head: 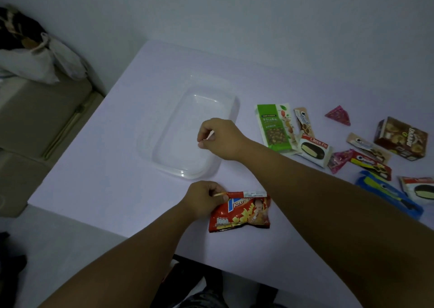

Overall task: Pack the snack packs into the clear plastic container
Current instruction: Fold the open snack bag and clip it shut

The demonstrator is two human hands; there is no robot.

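Observation:
A clear plastic container point(164, 129) lies open on the white table point(94, 190), with nothing inside. My right hand point(220, 141) is at the container's right rim, fingers curled and pinching the rim. Just in front of the container lies a red potato snack pack point(244, 213); my left hand point(204, 202) pinches its top left corner. More snack packs are spread out to the right: a green nut pack point(274, 127), a Choco Pie pack point(314, 150), a brown biscuit box point(401, 138), a blue pack point(385, 192) and several small ones.
The table's left edge drops to the floor, where a beige sofa point(35, 120) carries white bags point(30, 61). A grey wall point(234, 14) stands behind the table. The table's near edge runs below my forearms.

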